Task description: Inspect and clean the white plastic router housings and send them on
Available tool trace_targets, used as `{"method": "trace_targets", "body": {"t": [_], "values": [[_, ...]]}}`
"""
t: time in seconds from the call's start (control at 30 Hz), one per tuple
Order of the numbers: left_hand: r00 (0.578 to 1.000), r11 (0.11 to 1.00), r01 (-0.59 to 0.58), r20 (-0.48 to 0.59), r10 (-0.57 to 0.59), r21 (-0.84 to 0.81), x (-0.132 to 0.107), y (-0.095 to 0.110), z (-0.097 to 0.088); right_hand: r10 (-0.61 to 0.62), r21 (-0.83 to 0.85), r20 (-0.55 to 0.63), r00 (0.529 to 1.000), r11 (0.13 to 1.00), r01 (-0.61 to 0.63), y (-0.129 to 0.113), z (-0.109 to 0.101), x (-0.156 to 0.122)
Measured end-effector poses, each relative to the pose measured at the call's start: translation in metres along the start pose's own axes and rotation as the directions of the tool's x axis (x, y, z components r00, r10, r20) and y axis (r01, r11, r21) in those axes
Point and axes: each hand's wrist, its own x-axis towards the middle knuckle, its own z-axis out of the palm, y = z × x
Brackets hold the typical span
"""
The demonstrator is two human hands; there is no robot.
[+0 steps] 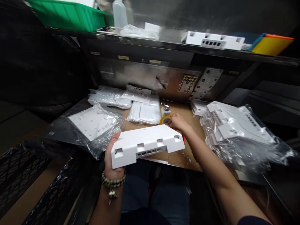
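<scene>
My left hand (114,156) is closed around the left end of a white plastic router housing (147,142), held tilted above the bench with its row of port openings facing me. Past the far right corner of the housing, my right hand (177,122) reaches down with bent fingers at a yellow roll of tape (164,119). Its fingertips are partly hidden, and what they pinch cannot be made out. Something red shows just behind the housing's right end. A small white bottle with a metal cap (165,109) stands behind the tape.
On the right lies a pile of white housings in clear plastic (232,125). To the left are a bagged white panel (93,122) and stacked plastic bags (110,97). The shelf above carries a green bin (70,15), a squeeze bottle (120,14), another housing (214,40) and a yellow bin (272,45).
</scene>
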Motion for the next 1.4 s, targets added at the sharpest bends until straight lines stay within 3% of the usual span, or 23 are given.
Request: {"method": "trace_targets", "body": {"t": [0.1,0.23,0.3,0.37,0.5,0.6,0.73,0.93,1.03,1.17,1.3,1.4], "values": [[1.000,1.000,-0.016,0.021,0.016,-0.016,-0.005,0.006,-0.002,0.021,0.010,0.039,0.999,1.000,-0.021,-0.009,0.004,0.009],[0.999,0.999,-0.028,-0.026,0.027,-0.042,-0.011,0.009,0.002,0.045,0.143,-0.087,0.995,0.989,-0.032,-0.013,-0.001,-0.006],[0.996,0.997,-0.057,-0.072,0.053,-0.051,-0.013,0.007,0.007,0.088,0.224,-0.200,0.976,0.974,-0.042,-0.017,-0.008,-0.028],[0.986,0.990,-0.134,-0.107,0.128,-0.053,-0.014,0.002,0.012,0.149,0.331,-0.341,0.928,0.943,-0.030,-0.028,-0.013,-0.061],[0.956,0.959,-0.281,-0.102,0.275,-0.041,-0.009,-0.013,0.016,0.270,0.598,-0.591,0.760,0.779,0.188,-0.073,-0.008,-0.137],[0.939,0.941,-0.337,-0.081,0.334,-0.023,-0.005,-0.025,0.016,0.195,0.586,-0.621,0.759,0.759,0.284,-0.111,0.006,-0.169],[0.942,0.942,-0.333,-0.057,0.331,-0.028,-0.006,-0.036,0.018,0.081,0.447,-0.690,0.720,0.830,0.334,-0.136,0.019,-0.171],[0.965,0.962,-0.262,-0.045,0.260,-0.074,-0.014,-0.038,0.022,0.093,0.379,-0.725,0.682,0.881,0.282,-0.132,0.018,-0.164],[0.965,0.963,-0.261,0.009,0.262,-0.068,-0.014,-0.041,0.021,0.077,0.434,-0.714,0.696,0.829,0.353,-0.141,0.013,-0.173],[0.934,0.947,-0.316,0.157,0.320,-0.051,-0.013,-0.049,0.019,-0.096,0.486,-0.650,0.754,0.710,0.509,-0.174,0.013,-0.187],[0.952,0.974,-0.228,0.210,0.225,-0.011,-0.017,-0.053,0.018,-0.152,0.506,-0.661,0.735,0.634,0.585,-0.204,0.026,-0.188],[0.962,0.980,-0.199,0.193,0.194,0.006,-0.017,-0.053,0.017,-0.203,0.500,-0.650,0.732,0.611,0.613,-0.209,0.030,-0.190]]}}
